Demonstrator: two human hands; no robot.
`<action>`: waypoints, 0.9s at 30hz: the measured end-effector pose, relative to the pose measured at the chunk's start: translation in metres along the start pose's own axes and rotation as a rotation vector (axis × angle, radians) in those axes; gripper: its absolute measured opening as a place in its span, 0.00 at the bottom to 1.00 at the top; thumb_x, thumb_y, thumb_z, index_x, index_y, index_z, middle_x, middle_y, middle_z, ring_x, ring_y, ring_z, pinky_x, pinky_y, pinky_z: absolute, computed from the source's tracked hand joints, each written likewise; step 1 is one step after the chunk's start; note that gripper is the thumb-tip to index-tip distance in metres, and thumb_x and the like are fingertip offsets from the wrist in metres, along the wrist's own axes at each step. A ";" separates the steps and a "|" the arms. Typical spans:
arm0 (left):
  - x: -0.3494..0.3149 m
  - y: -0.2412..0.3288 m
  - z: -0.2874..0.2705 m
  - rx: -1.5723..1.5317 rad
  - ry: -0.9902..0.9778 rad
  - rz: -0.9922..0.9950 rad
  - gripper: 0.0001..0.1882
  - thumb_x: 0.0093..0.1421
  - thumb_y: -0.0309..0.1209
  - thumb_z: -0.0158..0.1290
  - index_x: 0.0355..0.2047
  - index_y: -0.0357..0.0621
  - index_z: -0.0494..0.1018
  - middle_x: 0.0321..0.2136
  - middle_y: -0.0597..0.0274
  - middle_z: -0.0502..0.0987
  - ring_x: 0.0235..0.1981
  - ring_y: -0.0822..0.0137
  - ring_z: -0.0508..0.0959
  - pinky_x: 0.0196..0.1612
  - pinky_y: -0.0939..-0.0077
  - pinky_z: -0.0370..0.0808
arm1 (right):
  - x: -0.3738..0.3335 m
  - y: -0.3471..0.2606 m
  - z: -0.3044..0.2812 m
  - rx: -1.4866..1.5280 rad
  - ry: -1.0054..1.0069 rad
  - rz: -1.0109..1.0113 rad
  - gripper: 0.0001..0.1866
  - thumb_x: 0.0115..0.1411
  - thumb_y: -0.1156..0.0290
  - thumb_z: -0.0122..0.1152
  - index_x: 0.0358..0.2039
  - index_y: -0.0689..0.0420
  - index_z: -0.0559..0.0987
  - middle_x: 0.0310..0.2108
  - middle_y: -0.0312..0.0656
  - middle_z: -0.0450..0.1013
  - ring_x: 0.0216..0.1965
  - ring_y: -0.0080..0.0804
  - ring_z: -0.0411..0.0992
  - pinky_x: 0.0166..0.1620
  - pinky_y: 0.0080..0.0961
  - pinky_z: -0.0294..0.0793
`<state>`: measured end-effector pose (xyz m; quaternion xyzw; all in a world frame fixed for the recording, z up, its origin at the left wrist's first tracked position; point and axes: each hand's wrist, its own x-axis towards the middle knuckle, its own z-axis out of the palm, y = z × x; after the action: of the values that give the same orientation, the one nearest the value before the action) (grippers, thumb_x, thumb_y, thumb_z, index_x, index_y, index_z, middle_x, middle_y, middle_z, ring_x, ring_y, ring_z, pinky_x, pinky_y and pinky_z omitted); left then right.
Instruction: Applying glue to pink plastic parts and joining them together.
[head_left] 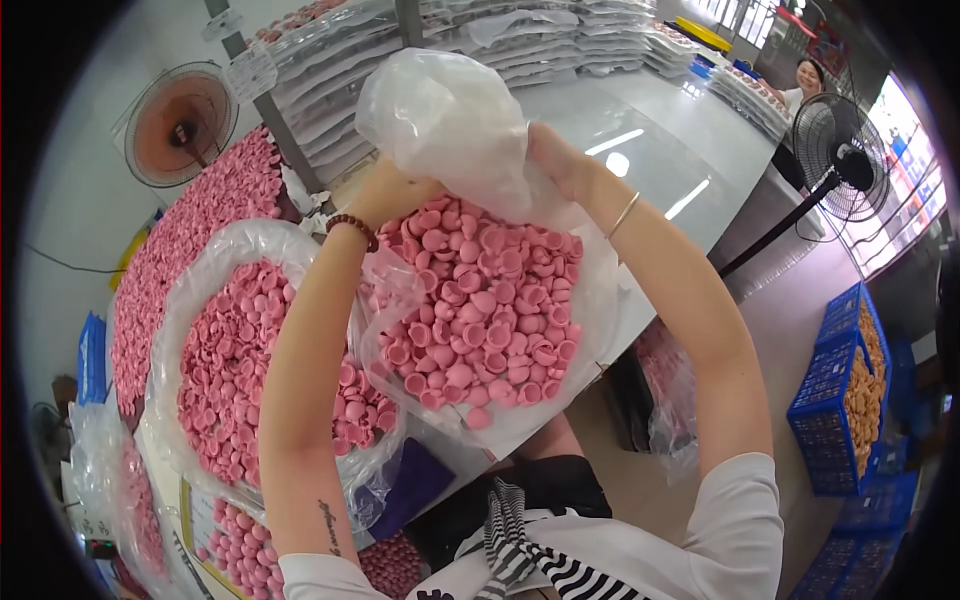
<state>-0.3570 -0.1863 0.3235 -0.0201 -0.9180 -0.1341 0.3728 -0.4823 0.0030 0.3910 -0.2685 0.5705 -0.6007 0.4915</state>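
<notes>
A clear plastic bag [440,115] bulges up in front of me, at the far side of a pile of small pink cup-shaped pieces [490,310]. My left hand [405,190], a beaded bracelet on its wrist, grips the bag's left side, its fingers partly behind the film. On the right side, my right hand [553,160] holds the bag too, fingers closed on the plastic. The pink pieces lie heaped on the table, with clear film around them. Many show hollow open sides; others lie round side up.
To the left stands a large film-lined container [165,350] of pink pieces, with a bigger pink heap [190,235] behind. Stacked trays [345,95] line the back. Two fans [182,130] flank the table [690,160]. Blue crates [820,400] stand right; a person [808,85] is far right.
</notes>
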 end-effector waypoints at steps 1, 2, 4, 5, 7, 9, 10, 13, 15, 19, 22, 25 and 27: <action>0.000 -0.013 0.010 -0.210 -0.100 -0.142 0.22 0.47 0.40 0.53 0.37 0.36 0.71 0.38 0.39 0.72 0.44 0.44 0.68 0.47 0.60 0.65 | 0.006 -0.002 -0.005 0.004 0.004 0.002 0.21 0.57 0.67 0.33 0.43 0.63 0.72 0.43 0.45 0.70 0.42 0.31 0.70 0.49 0.27 0.68; 0.010 -0.011 0.014 -0.152 0.051 -0.208 0.18 0.51 0.37 0.50 0.38 0.36 0.71 0.36 0.39 0.73 0.43 0.49 0.71 0.46 0.63 0.66 | 0.012 -0.009 -0.017 0.016 0.002 -0.069 0.20 0.57 0.67 0.34 0.42 0.63 0.73 0.41 0.44 0.71 0.41 0.30 0.71 0.48 0.26 0.69; 0.022 -0.007 0.003 -0.230 0.014 -0.489 0.18 0.54 0.39 0.48 0.38 0.36 0.70 0.30 0.45 0.75 0.33 0.58 0.74 0.37 0.68 0.69 | 0.019 -0.020 -0.032 0.032 0.044 -0.227 0.19 0.56 0.67 0.36 0.39 0.63 0.74 0.37 0.42 0.73 0.37 0.29 0.72 0.45 0.25 0.70; 0.026 -0.010 -0.001 -0.399 -0.030 -0.701 0.18 0.57 0.42 0.46 0.38 0.39 0.70 0.22 0.57 0.74 0.22 0.69 0.72 0.25 0.75 0.67 | 0.020 -0.029 -0.036 0.034 0.083 -0.317 0.18 0.56 0.67 0.38 0.38 0.63 0.74 0.35 0.41 0.74 0.36 0.28 0.72 0.44 0.24 0.71; 0.032 -0.007 0.002 -0.512 0.036 -0.729 0.18 0.57 0.43 0.45 0.37 0.40 0.70 0.21 0.61 0.72 0.20 0.72 0.70 0.23 0.77 0.66 | 0.036 -0.042 -0.060 -0.137 0.076 -0.341 0.18 0.56 0.66 0.39 0.38 0.62 0.74 0.32 0.39 0.74 0.33 0.28 0.72 0.40 0.22 0.72; 0.035 -0.006 0.001 -0.620 0.107 -0.759 0.17 0.58 0.44 0.45 0.37 0.42 0.70 0.20 0.65 0.71 0.18 0.75 0.68 0.20 0.78 0.64 | 0.041 -0.049 -0.070 -0.574 0.136 -0.373 0.20 0.57 0.62 0.42 0.42 0.63 0.73 0.38 0.42 0.73 0.38 0.29 0.71 0.42 0.23 0.70; 0.036 -0.009 -0.003 -0.686 0.055 -0.905 0.17 0.58 0.44 0.45 0.36 0.43 0.70 0.19 0.67 0.70 0.18 0.75 0.68 0.20 0.79 0.64 | 0.051 -0.042 -0.071 -0.568 0.132 -0.370 0.20 0.57 0.62 0.42 0.42 0.63 0.73 0.38 0.42 0.73 0.38 0.29 0.71 0.42 0.23 0.70; 0.039 -0.017 -0.010 -0.810 -0.041 -1.081 0.16 0.58 0.44 0.46 0.35 0.44 0.70 0.20 0.69 0.69 0.19 0.75 0.69 0.20 0.80 0.65 | 0.075 -0.020 -0.077 -0.586 0.189 -0.370 0.25 0.58 0.55 0.43 0.46 0.62 0.70 0.45 0.47 0.69 0.43 0.33 0.68 0.45 0.27 0.67; 0.035 -0.022 -0.014 -0.924 -0.099 -1.120 0.17 0.57 0.46 0.47 0.34 0.46 0.70 0.21 0.70 0.70 0.21 0.76 0.69 0.21 0.83 0.65 | 0.083 -0.010 -0.076 -0.543 0.126 -0.366 0.30 0.55 0.49 0.48 0.49 0.61 0.67 0.51 0.48 0.64 0.47 0.37 0.66 0.49 0.31 0.64; 0.023 -0.073 -0.028 -0.895 -0.198 -1.165 0.21 0.50 0.46 0.55 0.37 0.45 0.69 0.21 0.70 0.67 0.21 0.76 0.68 0.22 0.84 0.64 | 0.092 -0.025 -0.063 -1.372 0.843 -0.555 0.27 0.48 0.49 0.55 0.42 0.57 0.72 0.40 0.47 0.72 0.41 0.42 0.70 0.41 0.30 0.69; 0.023 -0.061 -0.021 -0.702 0.209 -1.025 0.26 0.44 0.40 0.62 0.39 0.39 0.66 0.29 0.62 0.68 0.24 0.68 0.70 0.26 0.76 0.68 | 0.078 -0.051 -0.047 -1.533 0.970 -0.980 0.23 0.44 0.64 0.63 0.39 0.59 0.66 0.37 0.49 0.68 0.42 0.46 0.68 0.39 0.38 0.71; 0.016 -0.055 -0.027 0.341 0.617 -0.122 0.24 0.40 0.34 0.60 0.37 0.37 0.67 0.33 0.53 0.70 0.30 0.58 0.71 0.39 0.67 0.68 | 0.108 -0.042 -0.040 -1.486 0.661 -0.633 0.20 0.47 0.56 0.55 0.34 0.58 0.74 0.26 0.46 0.74 0.29 0.37 0.73 0.32 0.29 0.70; 0.008 -0.037 -0.032 0.303 0.329 0.005 0.18 0.41 0.35 0.59 0.33 0.41 0.70 0.28 0.57 0.72 0.34 0.58 0.71 0.39 0.68 0.67 | 0.100 -0.011 -0.024 -1.240 0.292 -1.085 0.13 0.48 0.63 0.52 0.29 0.60 0.75 0.23 0.47 0.73 0.24 0.36 0.72 0.27 0.30 0.69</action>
<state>-0.3464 -0.2303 0.3425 0.0559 -0.8543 0.0050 0.5167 -0.5436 -0.0783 0.3732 -0.6472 0.6472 -0.3597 -0.1814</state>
